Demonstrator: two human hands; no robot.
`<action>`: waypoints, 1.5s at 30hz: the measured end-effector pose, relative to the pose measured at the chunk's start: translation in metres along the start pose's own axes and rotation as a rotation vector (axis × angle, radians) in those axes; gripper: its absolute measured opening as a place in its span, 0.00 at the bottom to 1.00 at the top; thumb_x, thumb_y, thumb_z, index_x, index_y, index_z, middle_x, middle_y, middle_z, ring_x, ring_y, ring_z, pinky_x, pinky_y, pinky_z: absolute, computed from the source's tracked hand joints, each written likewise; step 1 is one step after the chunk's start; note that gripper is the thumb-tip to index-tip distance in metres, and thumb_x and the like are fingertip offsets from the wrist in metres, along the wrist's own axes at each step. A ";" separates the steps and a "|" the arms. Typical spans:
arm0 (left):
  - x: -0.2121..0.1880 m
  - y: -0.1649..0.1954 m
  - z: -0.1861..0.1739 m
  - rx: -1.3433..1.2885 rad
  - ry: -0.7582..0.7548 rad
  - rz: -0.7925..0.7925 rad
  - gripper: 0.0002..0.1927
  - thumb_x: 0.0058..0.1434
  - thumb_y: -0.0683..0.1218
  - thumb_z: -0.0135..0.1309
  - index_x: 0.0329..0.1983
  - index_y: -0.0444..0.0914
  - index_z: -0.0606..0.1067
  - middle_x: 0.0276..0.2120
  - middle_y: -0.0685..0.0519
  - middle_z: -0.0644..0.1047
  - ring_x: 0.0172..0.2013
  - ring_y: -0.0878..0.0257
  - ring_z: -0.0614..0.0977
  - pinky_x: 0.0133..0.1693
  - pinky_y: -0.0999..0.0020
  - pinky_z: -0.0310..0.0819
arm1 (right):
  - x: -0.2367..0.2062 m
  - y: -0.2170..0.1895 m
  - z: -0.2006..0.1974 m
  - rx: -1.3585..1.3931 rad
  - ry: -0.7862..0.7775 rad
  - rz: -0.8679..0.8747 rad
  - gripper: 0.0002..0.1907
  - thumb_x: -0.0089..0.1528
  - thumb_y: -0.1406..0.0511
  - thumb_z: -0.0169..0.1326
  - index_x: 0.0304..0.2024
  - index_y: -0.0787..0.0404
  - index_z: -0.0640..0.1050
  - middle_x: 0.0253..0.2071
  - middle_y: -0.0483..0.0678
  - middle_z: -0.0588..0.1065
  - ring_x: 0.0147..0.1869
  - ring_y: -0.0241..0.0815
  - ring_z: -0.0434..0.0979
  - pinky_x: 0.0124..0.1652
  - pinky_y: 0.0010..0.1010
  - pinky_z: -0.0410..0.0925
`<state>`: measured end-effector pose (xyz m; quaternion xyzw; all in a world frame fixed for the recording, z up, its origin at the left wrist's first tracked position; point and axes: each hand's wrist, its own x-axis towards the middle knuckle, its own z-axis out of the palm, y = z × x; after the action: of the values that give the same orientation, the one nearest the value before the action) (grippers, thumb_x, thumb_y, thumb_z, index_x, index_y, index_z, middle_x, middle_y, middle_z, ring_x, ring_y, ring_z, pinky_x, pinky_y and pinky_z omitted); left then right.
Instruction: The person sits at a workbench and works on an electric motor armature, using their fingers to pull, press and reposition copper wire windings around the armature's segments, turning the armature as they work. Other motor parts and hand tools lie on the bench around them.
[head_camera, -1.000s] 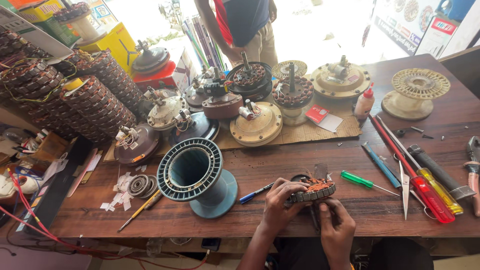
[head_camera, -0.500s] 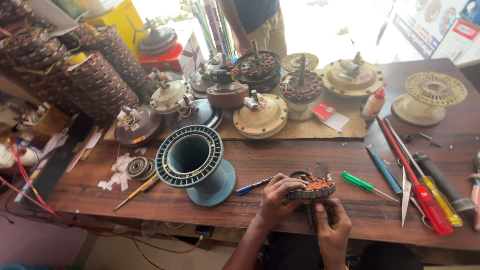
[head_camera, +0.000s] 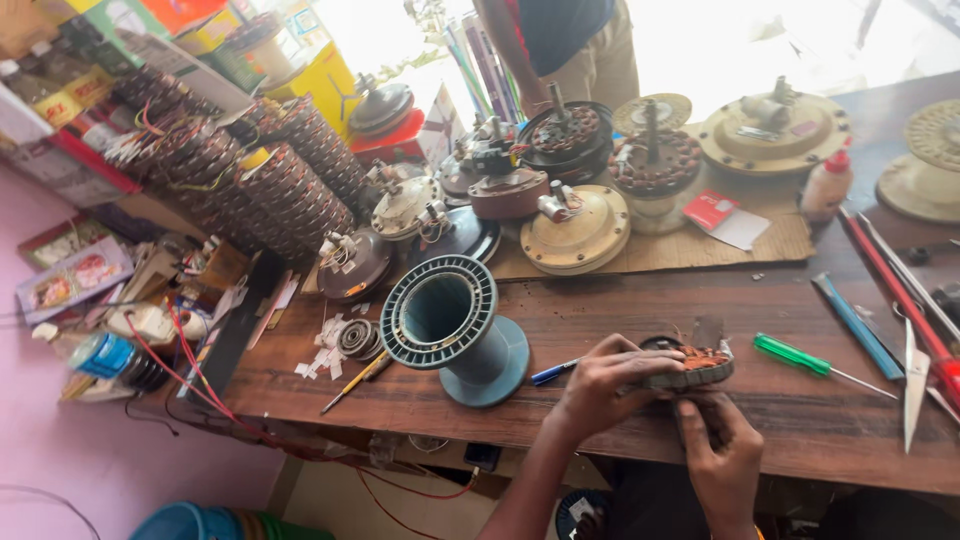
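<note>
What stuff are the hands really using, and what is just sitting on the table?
In use:
- left hand gripping the round copper-wound coil
- right hand touching the coil from below

Just lying about:
- big teal spool
- green-handled screwdriver
- blue pen
- red-handled tool
- white bottle
- fan motor housings on cardboard

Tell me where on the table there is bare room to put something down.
Bare wood lies between the spool and cardboard, and below the green screwdriver, right of the right hand. The left hand holds the stator. Motor parts crowd the back; tools crowd the right edge.
</note>
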<state>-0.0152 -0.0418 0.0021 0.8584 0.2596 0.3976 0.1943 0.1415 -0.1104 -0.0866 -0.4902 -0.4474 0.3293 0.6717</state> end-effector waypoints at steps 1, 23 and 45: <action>0.001 -0.005 -0.003 -0.014 -0.027 -0.019 0.23 0.56 0.43 0.66 0.56 0.45 0.79 0.55 0.57 0.82 0.46 0.59 0.81 0.53 0.65 0.77 | 0.000 0.000 0.001 -0.023 -0.018 0.009 0.09 0.66 0.69 0.55 0.45 0.69 0.78 0.38 0.48 0.81 0.44 0.30 0.78 0.44 0.23 0.70; -0.010 -0.005 0.040 -0.074 0.350 -0.102 0.18 0.52 0.43 0.70 0.47 0.41 0.82 0.45 0.52 0.84 0.46 0.58 0.81 0.50 0.63 0.74 | 0.016 0.010 -0.018 0.111 -0.173 0.216 0.12 0.65 0.65 0.56 0.44 0.69 0.81 0.34 0.46 0.80 0.38 0.29 0.75 0.38 0.24 0.68; -0.008 -0.003 0.045 -0.078 0.370 -0.089 0.17 0.54 0.44 0.69 0.47 0.41 0.81 0.44 0.53 0.83 0.46 0.56 0.81 0.49 0.62 0.76 | 0.026 -0.004 -0.037 0.474 -0.280 0.405 0.12 0.66 0.69 0.49 0.47 0.73 0.77 0.31 0.42 0.74 0.30 0.27 0.64 0.30 0.21 0.58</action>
<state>0.0150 -0.0500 -0.0318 0.7502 0.3132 0.5491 0.1938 0.1860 -0.1022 -0.0797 -0.3495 -0.3400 0.6150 0.6197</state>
